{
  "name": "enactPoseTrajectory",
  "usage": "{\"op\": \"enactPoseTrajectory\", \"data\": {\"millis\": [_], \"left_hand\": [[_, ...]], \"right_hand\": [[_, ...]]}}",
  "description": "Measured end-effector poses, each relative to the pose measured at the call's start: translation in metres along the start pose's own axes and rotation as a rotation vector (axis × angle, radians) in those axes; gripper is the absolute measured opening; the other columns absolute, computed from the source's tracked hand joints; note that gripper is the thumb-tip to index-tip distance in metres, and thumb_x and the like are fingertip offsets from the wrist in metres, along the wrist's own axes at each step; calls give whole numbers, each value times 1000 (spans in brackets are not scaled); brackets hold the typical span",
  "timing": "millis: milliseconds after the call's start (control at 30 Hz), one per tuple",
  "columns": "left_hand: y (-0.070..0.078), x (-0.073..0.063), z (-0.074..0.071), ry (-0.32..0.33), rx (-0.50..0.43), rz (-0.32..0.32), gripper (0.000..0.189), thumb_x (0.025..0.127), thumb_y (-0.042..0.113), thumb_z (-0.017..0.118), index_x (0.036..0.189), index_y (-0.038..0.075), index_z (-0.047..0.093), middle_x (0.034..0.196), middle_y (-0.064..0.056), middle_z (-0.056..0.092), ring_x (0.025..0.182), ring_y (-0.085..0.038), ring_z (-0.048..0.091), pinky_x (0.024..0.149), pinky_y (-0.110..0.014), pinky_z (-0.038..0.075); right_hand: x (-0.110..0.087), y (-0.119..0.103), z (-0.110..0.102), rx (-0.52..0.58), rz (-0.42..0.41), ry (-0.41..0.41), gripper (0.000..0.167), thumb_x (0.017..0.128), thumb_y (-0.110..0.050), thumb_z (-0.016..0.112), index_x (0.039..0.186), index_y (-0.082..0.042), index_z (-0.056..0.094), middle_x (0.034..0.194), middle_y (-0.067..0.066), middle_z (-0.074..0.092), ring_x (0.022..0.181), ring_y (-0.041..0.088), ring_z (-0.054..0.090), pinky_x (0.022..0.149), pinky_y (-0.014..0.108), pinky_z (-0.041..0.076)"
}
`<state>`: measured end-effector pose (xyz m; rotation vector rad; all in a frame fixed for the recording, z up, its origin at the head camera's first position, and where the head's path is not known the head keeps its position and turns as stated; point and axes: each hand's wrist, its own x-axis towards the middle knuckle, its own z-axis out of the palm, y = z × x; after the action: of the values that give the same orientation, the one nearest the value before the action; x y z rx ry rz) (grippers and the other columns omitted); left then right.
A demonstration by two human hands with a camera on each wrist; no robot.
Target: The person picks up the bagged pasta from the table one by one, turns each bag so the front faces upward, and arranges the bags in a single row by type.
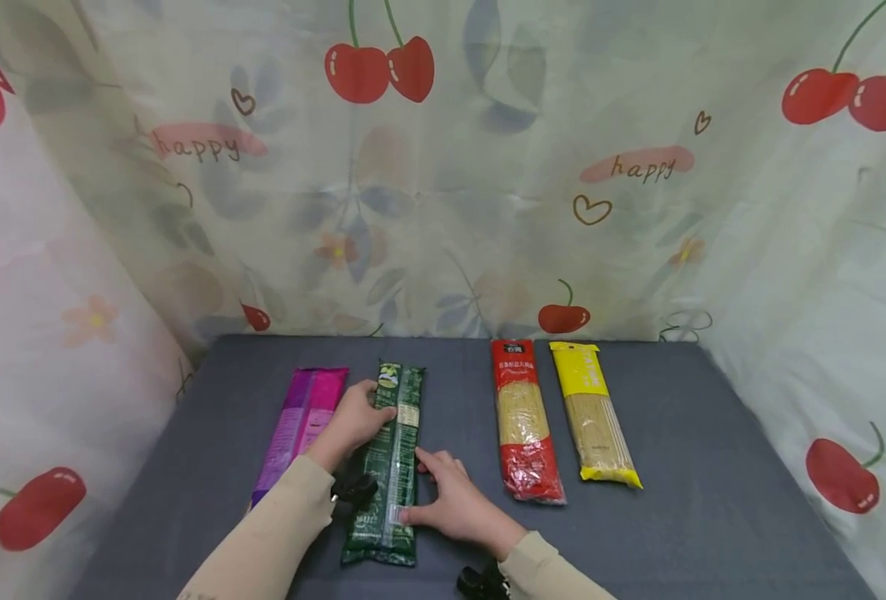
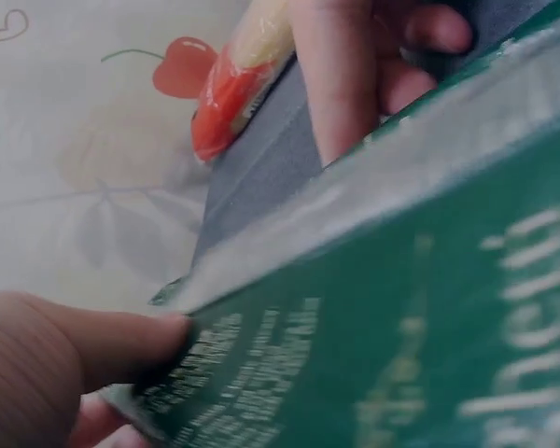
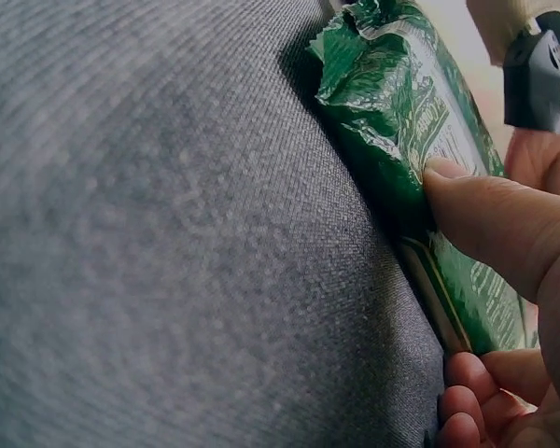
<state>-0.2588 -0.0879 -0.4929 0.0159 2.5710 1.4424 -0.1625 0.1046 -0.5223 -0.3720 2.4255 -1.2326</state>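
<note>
Green packet held at both long edges by two hands.
The green packet (image 1: pixel 396 450) lies lengthwise on the dark table (image 1: pixel 683 542), between the purple packet (image 1: pixel 303 425) and the red packet (image 1: pixel 523 417). The left hand (image 1: pixel 356 418) pinches its far left edge, thumb on top; the right hand (image 1: pixel 458 500) grips the nearer right edge, thumb on the face. The yellow packet (image 1: pixel 594 408) lies just right of the red packet.

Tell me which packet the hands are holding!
The green packet, second from the left. The left hand and right hand both grip it; neither grips the purple packet, red packet or yellow packet.
</note>
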Motion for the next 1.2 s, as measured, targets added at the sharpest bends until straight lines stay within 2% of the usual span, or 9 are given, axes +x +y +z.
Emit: {"op": "enactPoseTrajectory", "data": {"millis": [133, 233, 467, 567, 733, 833, 1033, 1200], "left_hand": [[-3, -3, 0, 43, -116, -18, 58, 90, 14, 69, 140, 0, 44, 113, -20, 54, 98, -30, 54, 74, -41, 49], [-2, -6, 0, 73, -188, -27, 54, 89, 14, 70, 138, 3, 48, 107, -18, 56, 92, -29, 56, 71, -39, 49], [12, -13, -3, 94, -294, -35, 56, 88, 17, 72, 139, 11, 49, 117, -17, 55, 103, -30, 55, 79, -42, 49], [20, -16, -4, 100, -338, -31, 55, 88, 17, 72, 138, 14, 49, 114, -16, 53, 99, -29, 53, 76, -39, 48], [29, -18, -4, 112, -387, -38, 55, 88, 18, 73, 138, 16, 49, 109, -14, 53, 89, -27, 50, 70, -37, 44], [30, -18, -3, 124, -398, -46, 56, 88, 18, 73, 138, 17, 49, 110, -13, 53, 89, -26, 50, 70, -36, 44], [27, -16, 0, 127, -439, -50, 57, 88, 16, 73, 139, 15, 49, 108, -13, 53, 87, -25, 51, 67, -35, 47], [28, -16, 3, 116, -468, -37, 57, 87, 14, 73, 139, 14, 49, 107, -15, 54, 82, -24, 55, 65, -34, 50]], "right_hand": [[-1, 1, -1, 25, 10, -4, 94, 75, -53, 78, 151, -18, 34, 119, -3, 47, 109, 21, 44, 86, 43, 44], [-3, 2, -3, 82, 8, -3, 93, 76, -51, 78, 151, -20, 32, 122, -2, 48, 111, 22, 46, 87, 44, 43], [-7, 2, -6, 319, -15, 42, 86, 85, -41, 73, 153, -18, 25, 121, 6, 55, 105, 20, 55, 85, 40, 47], [-8, 0, -7, 380, -17, 77, 86, 87, -38, 72, 154, -17, 22, 121, 11, 55, 101, 19, 59, 83, 38, 51], [-9, 0, -6, 469, -9, 96, 87, 87, -34, 73, 154, -17, 20, 124, 16, 53, 97, 24, 65, 79, 40, 54], [-9, 1, -4, 504, -1, 91, 88, 87, -33, 73, 154, -13, 20, 126, 17, 50, 96, 24, 65, 77, 38, 55], [-9, 0, -4, 587, -2, 68, 75, 88, -27, 73, 147, -4, 33, 120, 15, 54, 94, 26, 66, 74, 38, 55], [-11, -1, -4, 658, -4, 61, 78, 89, -22, 72, 148, -5, 25, 121, 14, 57, 100, 26, 64, 81, 39, 54]]}}
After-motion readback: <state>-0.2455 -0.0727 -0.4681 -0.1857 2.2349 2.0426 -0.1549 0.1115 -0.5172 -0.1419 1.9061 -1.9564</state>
